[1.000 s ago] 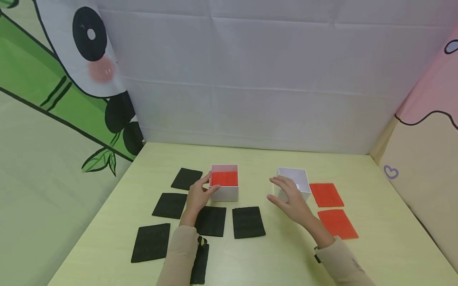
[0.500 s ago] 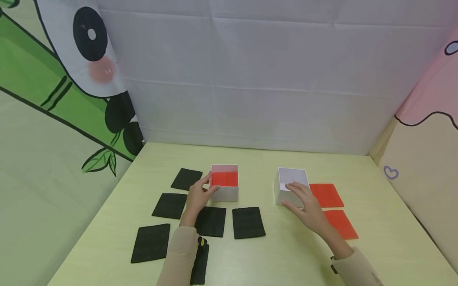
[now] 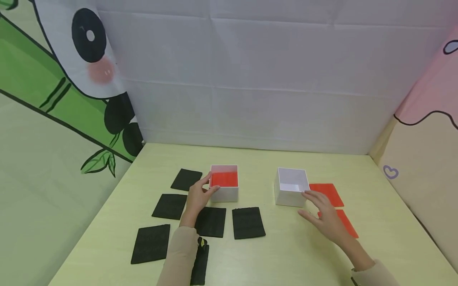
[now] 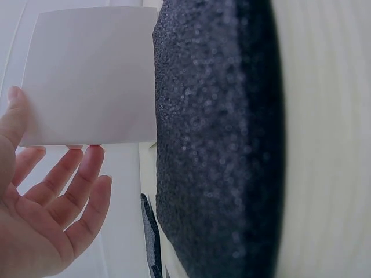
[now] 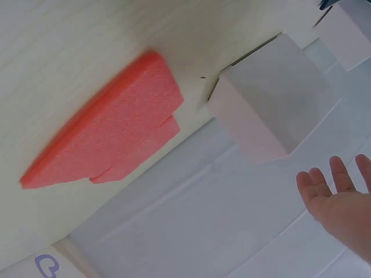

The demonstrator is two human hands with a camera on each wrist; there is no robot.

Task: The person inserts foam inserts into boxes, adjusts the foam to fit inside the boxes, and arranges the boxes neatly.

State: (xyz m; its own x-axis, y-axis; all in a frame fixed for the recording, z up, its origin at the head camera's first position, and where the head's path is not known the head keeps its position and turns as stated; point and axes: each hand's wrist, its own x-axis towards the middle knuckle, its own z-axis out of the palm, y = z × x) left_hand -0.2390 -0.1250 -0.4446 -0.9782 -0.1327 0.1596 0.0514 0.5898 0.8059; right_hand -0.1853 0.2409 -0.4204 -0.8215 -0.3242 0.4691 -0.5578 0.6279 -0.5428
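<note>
My left hand point(image 3: 198, 198) holds the left white box point(image 3: 225, 194) at its near left corner, thumb on the front and fingers along the side. A red square point(image 3: 224, 179) lies inside this box. In the left wrist view, the thumb and fingers touch the edges of the box's white face point(image 4: 93, 75). My right hand point(image 3: 329, 220) hovers with loosely spread fingers, holding nothing, near the right white box point(image 3: 290, 198), whose visible inside is white. Beneath and beyond that hand lie two red foam squares point(image 3: 330, 192), the nearer one partly hidden by it.
Several black foam squares point(image 3: 248, 223) lie spread over the left and middle of the pale yellow table point(image 3: 279, 262). One black piece point(image 3: 200, 264) is partly covered by the left sleeve. A white cloth backdrop point(image 3: 250, 115) hangs behind the table.
My right hand has moved right and toward me, from over the right box to beside its near right corner and over the nearer red square. The left hand has stayed in place.
</note>
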